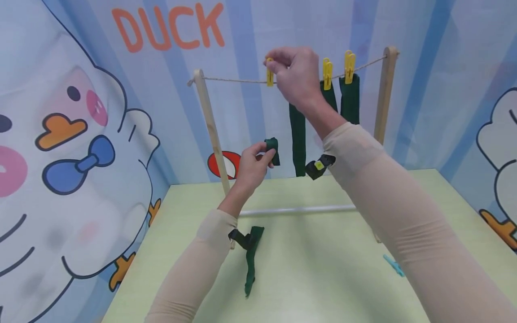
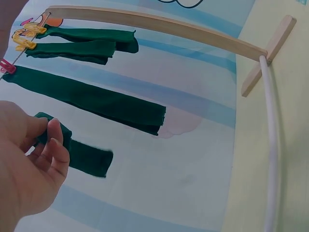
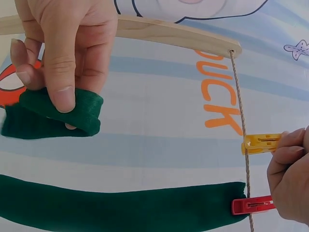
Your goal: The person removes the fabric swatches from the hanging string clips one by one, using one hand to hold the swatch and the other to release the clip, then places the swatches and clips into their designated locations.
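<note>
My right hand (image 1: 299,74) pinches a yellow clothespin (image 1: 269,78) at the rope (image 1: 238,80); the right wrist view shows its tip at the rope, with no cloth visible in it. Lower and to the left, my left hand (image 1: 252,168) holds a dark green cloth strip (image 1: 275,156) between thumb and fingers. This strip is folded over at the fingers, and its free end hangs below the rope. Beside the right hand, a red clothespin (image 3: 253,205) clips a long green strip (image 1: 299,143) to the rope. Further right, yellow clothespins (image 1: 327,74) hold two more green strips (image 1: 350,101).
Wooden posts (image 1: 211,123) carry the rope at both ends, with a white rod (image 1: 299,209) joining them low down. Another green strip (image 1: 251,262) lies on the table (image 1: 315,278) below the left forearm. A blue clothespin (image 1: 393,265) lies at the right.
</note>
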The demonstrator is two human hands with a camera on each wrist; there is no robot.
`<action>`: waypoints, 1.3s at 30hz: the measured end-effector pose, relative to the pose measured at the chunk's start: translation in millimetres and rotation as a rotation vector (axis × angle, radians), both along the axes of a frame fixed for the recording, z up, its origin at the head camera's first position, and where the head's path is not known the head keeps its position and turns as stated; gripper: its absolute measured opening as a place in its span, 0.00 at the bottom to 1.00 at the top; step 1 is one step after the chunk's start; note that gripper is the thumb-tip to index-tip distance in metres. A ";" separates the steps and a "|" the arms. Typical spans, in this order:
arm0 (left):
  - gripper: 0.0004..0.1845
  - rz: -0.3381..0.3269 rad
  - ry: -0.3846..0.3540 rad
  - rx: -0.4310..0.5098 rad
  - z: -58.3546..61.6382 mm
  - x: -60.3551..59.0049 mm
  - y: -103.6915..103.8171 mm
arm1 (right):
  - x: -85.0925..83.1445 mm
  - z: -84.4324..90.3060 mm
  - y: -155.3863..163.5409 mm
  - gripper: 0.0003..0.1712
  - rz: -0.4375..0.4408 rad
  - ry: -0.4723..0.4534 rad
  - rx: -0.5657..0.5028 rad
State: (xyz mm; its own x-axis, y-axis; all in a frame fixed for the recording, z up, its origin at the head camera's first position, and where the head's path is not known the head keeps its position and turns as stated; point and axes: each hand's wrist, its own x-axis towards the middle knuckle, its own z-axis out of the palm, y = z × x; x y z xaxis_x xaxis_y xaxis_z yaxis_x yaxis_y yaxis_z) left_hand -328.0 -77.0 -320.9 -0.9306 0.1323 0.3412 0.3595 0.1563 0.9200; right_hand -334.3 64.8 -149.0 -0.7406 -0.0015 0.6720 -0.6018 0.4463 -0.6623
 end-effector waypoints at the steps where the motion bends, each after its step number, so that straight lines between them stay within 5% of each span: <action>1: 0.10 -0.002 0.001 0.001 -0.1 0.2 -0.1 | -0.2 0.7 0.2 0.13 -0.001 0.003 -0.007; 20: 0.10 0.002 0.018 -0.012 -0.9 6.2 -3.6 | 20.7 4.0 7.5 0.11 0.005 0.103 0.001; 31: 0.09 -0.007 0.066 0.023 -6.1 10.4 -14.6 | 49.5 -18.4 28.9 0.16 0.066 0.178 -0.017; 39: 0.08 -0.020 0.067 0.049 -2.9 16.0 -15.8 | 56.0 -27.4 46.6 0.19 -0.035 0.263 0.005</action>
